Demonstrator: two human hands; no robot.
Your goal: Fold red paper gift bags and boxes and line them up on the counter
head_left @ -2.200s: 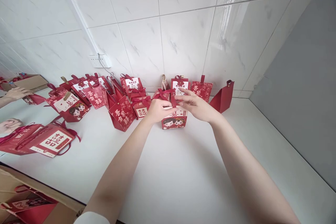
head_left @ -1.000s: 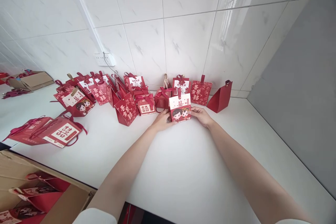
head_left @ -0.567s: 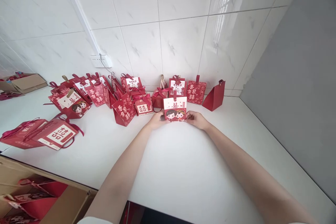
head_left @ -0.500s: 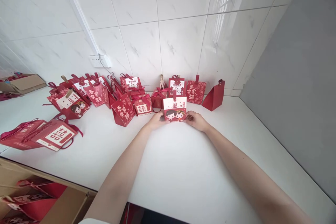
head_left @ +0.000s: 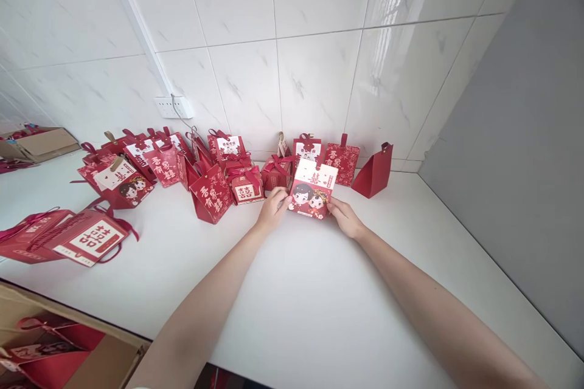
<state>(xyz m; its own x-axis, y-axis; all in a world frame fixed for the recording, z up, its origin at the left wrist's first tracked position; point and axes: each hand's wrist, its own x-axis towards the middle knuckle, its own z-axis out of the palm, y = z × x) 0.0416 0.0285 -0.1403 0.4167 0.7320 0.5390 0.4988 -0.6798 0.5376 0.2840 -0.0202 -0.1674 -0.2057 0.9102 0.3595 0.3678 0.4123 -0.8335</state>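
Note:
Between my two hands is a red and white gift box [head_left: 312,192] printed with a cartoon couple. It leans back and is turned a little clockwise. My left hand [head_left: 274,206] grips its left edge, fingers closed on it. At the lower right edge my right hand [head_left: 344,216] pinches the box with thumb and fingers. Just behind it stands another gift box with a white front panel [head_left: 307,149], partly hidden. A red box with a ribbon bow [head_left: 277,171] is close behind my left hand.
Several red gift boxes [head_left: 210,194] stand along the tiled wall on the white table [head_left: 292,292]. A plain red box [head_left: 373,171] is at the right, by a grey panel [head_left: 511,134]. Two large boxes [head_left: 93,237] lie left, above an open carton [head_left: 104,361]. A socket [head_left: 173,107] is on the wall.
The cartoon-couple box has tipped back and turned clockwise, showing more of its front. Both hands have moved with it, still gripping its sides. The view has shifted slightly.

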